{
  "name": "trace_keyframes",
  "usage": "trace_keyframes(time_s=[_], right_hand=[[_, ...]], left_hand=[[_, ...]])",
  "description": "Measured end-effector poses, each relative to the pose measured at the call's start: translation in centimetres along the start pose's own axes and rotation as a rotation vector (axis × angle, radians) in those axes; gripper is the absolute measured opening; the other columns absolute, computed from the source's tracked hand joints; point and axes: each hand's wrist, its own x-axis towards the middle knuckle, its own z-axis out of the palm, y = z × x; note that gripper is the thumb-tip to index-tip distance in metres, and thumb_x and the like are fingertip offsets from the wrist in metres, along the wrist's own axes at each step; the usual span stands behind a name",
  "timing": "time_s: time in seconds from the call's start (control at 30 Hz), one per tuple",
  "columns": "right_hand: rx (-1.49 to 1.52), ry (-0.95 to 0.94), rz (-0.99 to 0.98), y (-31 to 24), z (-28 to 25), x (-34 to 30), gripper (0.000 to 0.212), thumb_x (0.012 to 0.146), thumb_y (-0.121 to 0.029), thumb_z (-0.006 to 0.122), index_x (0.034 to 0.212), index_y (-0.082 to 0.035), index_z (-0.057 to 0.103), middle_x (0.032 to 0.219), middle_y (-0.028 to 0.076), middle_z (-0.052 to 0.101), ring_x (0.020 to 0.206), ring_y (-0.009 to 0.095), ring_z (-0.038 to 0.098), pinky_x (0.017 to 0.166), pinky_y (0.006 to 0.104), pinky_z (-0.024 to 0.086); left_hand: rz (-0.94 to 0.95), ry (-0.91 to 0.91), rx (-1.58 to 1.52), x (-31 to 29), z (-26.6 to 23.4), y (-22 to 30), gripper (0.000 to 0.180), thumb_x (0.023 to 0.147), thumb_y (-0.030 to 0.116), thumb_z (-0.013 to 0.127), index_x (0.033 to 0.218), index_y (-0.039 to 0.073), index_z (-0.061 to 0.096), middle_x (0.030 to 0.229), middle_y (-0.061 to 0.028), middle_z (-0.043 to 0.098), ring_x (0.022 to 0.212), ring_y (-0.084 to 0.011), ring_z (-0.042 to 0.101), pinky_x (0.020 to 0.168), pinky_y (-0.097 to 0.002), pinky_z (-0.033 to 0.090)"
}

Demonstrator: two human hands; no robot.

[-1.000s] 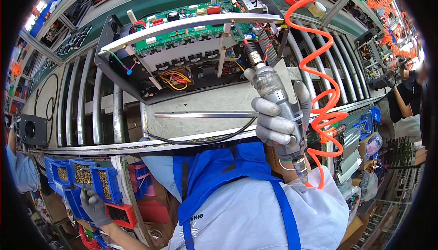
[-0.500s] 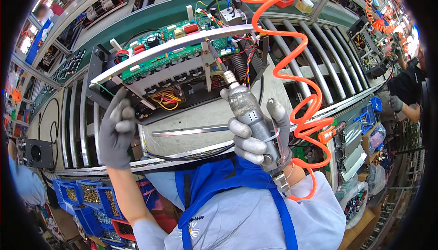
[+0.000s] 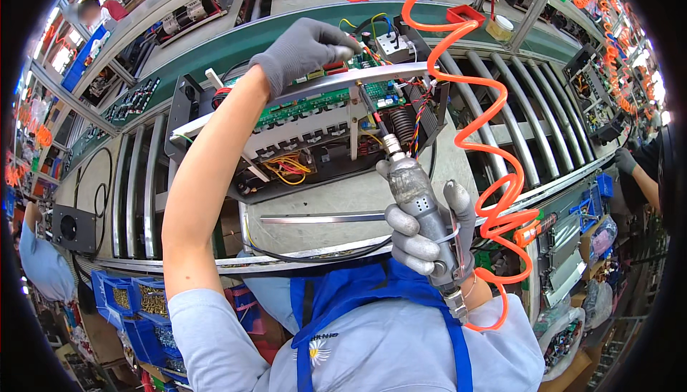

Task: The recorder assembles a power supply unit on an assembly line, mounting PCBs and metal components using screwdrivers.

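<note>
My right hand, in a grey glove, grips a grey air screwdriver. Its long bit slants up and left to the right part of a silver bar across an open electronics unit; whether it touches a screw I cannot tell. The unit has a black metal case, a green circuit board and coloured wires. Over the board's far side is my gloved left hand, fingers bent together and pointing right, close to the wires by a white block. Anything between those fingertips is hidden.
An orange coiled hose hangs right of the unit and joins the driver's lower end. Metal rollers flank the unit. A loose metal strip lies in front. Blue bins of screws stand lower left. Other people work at both sides.
My left hand has moved from the unit's near left corner up and right over the board, its fingers closing together. My right hand still holds the screwdriver at the bar. The whole view has shifted slightly.
</note>
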Motion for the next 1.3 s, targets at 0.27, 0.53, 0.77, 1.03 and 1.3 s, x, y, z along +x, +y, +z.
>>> trace_keyframes(time_s=[0.27,0.53,0.77,1.03,1.3], right_hand=[[0.008,0.023,-0.025,0.1,-0.1,-0.1,0.077,0.092,-0.051,0.049,0.148,-0.011,0.015,0.093,0.017,0.050,0.059,0.019,0.058,0.050,0.0357,0.055],[-0.008,0.049,-0.035,0.4,0.4,0.1,0.077,0.091,-0.052,0.049,0.148,-0.011,0.016,0.091,0.016,0.050,0.058,0.019,0.057,0.049,0.0353,0.055],[-0.015,0.084,-0.031,0.5,0.3,0.0,0.071,0.091,-0.053,0.049,0.140,-0.006,0.030,0.091,0.017,0.051,0.056,0.019,0.057,0.047,0.0347,0.054],[-0.203,0.238,-0.056,0.7,1.7,0.1,0.058,0.092,-0.046,0.051,0.132,-0.006,0.037,0.089,0.017,0.056,0.054,0.020,0.060,0.042,0.0317,0.054],[-0.404,0.346,-0.023,0.3,2.5,0.5,0.070,0.094,-0.040,0.050,0.148,-0.013,0.016,0.089,0.015,0.053,0.053,0.017,0.057,0.044,0.0303,0.054]], left_hand=[[0.057,-0.182,0.140,0.8,0.3,-1.0,0.018,0.085,0.011,0.066,0.099,0.000,0.071,0.087,-0.0054,0.069,0.079,-0.0092,0.060,0.077,-0.0249,0.048],[-0.018,-0.196,0.129,0.7,0.2,-1.0,0.018,0.086,0.012,0.065,0.099,0.001,0.071,0.088,-0.0046,0.069,0.080,-0.0086,0.059,0.077,-0.0239,0.047],[0.011,-0.182,-0.009,-0.5,-0.9,-0.7,0.028,0.081,0.020,0.069,0.100,0.000,0.071,0.085,-0.0041,0.067,0.075,-0.0079,0.058,0.069,-0.0219,0.046],[-0.042,-0.183,0.025,-1.9,0.0,0.8,0.040,0.075,0.018,0.071,0.109,-0.003,0.065,0.072,0.0047,0.054,0.062,-0.0024,0.043,0.056,-0.0189,0.035],[-0.053,-0.196,-0.009,-1.6,-0.1,0.7,0.042,0.074,0.020,0.072,0.108,-0.004,0.064,0.072,0.0052,0.053,0.064,-0.0016,0.043,0.056,-0.0184,0.035]])
